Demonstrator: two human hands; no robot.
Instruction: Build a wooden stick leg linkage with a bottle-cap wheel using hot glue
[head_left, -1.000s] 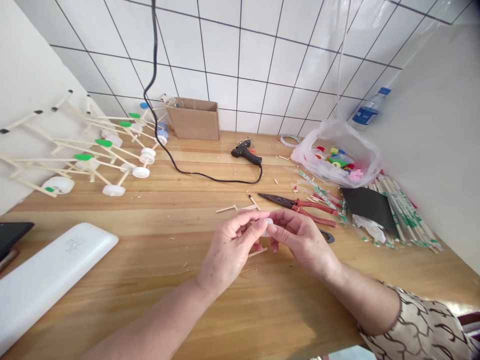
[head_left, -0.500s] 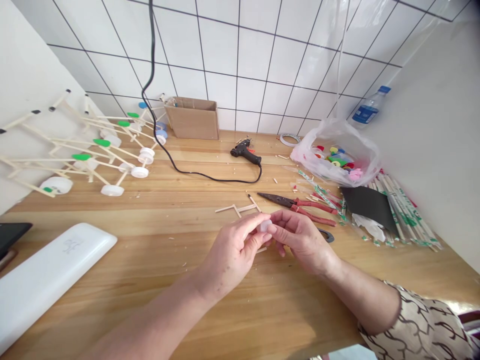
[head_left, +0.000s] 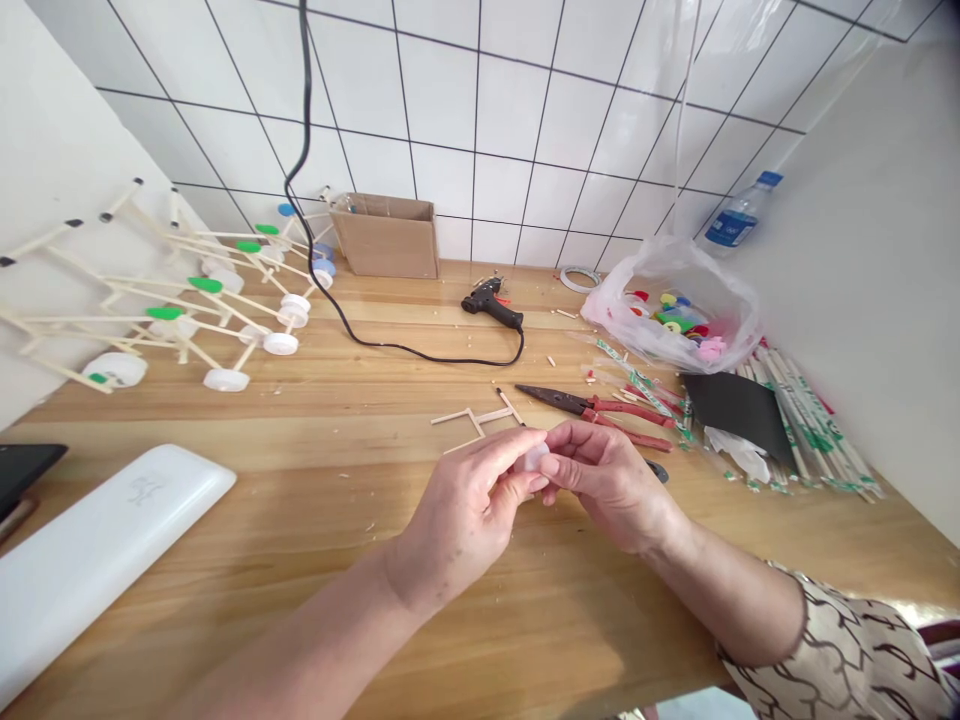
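Note:
A small, pale, whitish round piece (head_left: 533,458) is pinched between my two hands; it may be a bottle cap, but the fingers cover most of it. My left hand (head_left: 471,505) grips it from the left with thumb and forefinger. From the right, my right hand (head_left: 607,485) closes its thumb and fingers on the same piece. Just beyond the hands lies a small frame of joined wooden sticks (head_left: 480,418), one tip dark. Red-handled long-nose pliers (head_left: 592,408) rest behind my right hand.
Stick models with white wheels (head_left: 225,380) stand at left, above a white power bank (head_left: 142,520). A black glue gun (head_left: 491,302) with its cord lies mid-table. A cardboard box (head_left: 390,240), a plastic bag (head_left: 660,340) of colourful caps and wrapped sticks (head_left: 810,420) stand around the back and right.
Both hands have shifted very slightly to the right, still holding the pale piece together. Nothing else on the table has visibly moved.

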